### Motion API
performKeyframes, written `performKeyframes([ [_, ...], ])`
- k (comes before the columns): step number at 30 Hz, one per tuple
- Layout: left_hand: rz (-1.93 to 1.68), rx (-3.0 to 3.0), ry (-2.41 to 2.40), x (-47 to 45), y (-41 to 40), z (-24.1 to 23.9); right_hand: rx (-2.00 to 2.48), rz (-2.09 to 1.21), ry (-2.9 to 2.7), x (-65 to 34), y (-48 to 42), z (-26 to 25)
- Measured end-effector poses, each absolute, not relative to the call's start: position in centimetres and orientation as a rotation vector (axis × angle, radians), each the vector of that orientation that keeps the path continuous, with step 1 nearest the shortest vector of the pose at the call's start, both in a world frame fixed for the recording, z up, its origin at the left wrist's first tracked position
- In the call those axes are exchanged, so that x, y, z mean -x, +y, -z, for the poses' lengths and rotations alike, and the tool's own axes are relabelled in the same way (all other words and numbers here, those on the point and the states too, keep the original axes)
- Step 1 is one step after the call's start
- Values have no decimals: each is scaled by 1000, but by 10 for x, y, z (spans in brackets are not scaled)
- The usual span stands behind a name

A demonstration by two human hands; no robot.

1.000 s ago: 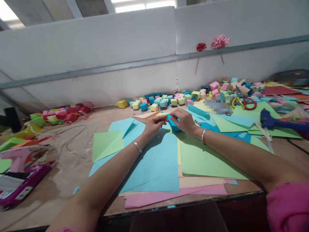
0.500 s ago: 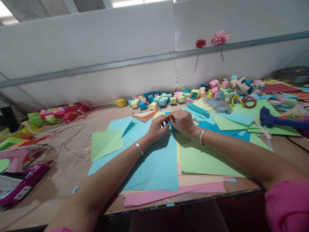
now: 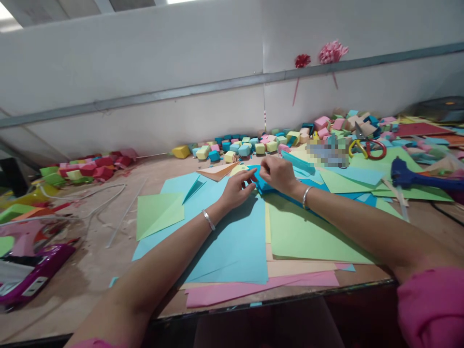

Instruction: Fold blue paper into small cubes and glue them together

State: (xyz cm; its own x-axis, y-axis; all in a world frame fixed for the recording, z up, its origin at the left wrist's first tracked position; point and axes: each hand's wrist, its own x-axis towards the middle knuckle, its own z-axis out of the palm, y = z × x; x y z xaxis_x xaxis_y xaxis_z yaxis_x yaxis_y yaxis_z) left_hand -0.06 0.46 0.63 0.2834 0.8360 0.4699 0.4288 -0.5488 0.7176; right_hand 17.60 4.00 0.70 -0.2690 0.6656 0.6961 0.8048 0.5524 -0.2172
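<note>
My left hand (image 3: 237, 189) rests over the light blue paper sheets (image 3: 232, 241), its thumb and fingers apart, fingertips by the left edge of a small deeper-blue folded paper (image 3: 265, 186). Just right of it, my right hand (image 3: 281, 175) is closed above that blue folded paper. Its fingertips are curled, so what they hold, if anything, is hidden. Under my right wrist lie more blue paper and a light green sheet (image 3: 311, 237). A light green square (image 3: 159, 215) with a diagonal crease lies left of my left hand.
Paper cubes (image 3: 244, 151) line the wall. Scissors (image 3: 368, 149) and a blue glue gun (image 3: 416, 179) lie right. At left are red and pink paper cubes (image 3: 97, 169), a white cord (image 3: 105, 203), a pink glue gun (image 3: 25, 237) and a purple stapler-like tool (image 3: 39, 273).
My hands have come apart slightly. My right hand has risen a little and curled shut, and my left fingers have loosened. More of the blue folded paper shows between them.
</note>
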Motion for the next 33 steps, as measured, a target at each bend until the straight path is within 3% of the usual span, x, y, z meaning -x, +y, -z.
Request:
performKeyframes([
  [5, -1396, -1919, 1365, 10, 14, 0, 1476, 112, -1800, -202, 68, -12],
  [11, -1454, -1864, 1481, 23, 23, 3, 940, -143, -2132, -204, 68, -11],
  [14, -1474, -1864, 1498, 23, 25, 3, 787, -90, -2393, -191, 53, -11],
  [20, -1480, -1868, 1492, 24, 28, 8, 1283, 27, -2416, -178, 43, 0],
  [24, -1481, -1860, 1480, 26, 30, 10, 1229, -94, -2278, -182, 52, 4],
  [33, -1528, -1733, 1448, 25, 29, 6, 716, -1161, -1491, -173, 53, -6],
])
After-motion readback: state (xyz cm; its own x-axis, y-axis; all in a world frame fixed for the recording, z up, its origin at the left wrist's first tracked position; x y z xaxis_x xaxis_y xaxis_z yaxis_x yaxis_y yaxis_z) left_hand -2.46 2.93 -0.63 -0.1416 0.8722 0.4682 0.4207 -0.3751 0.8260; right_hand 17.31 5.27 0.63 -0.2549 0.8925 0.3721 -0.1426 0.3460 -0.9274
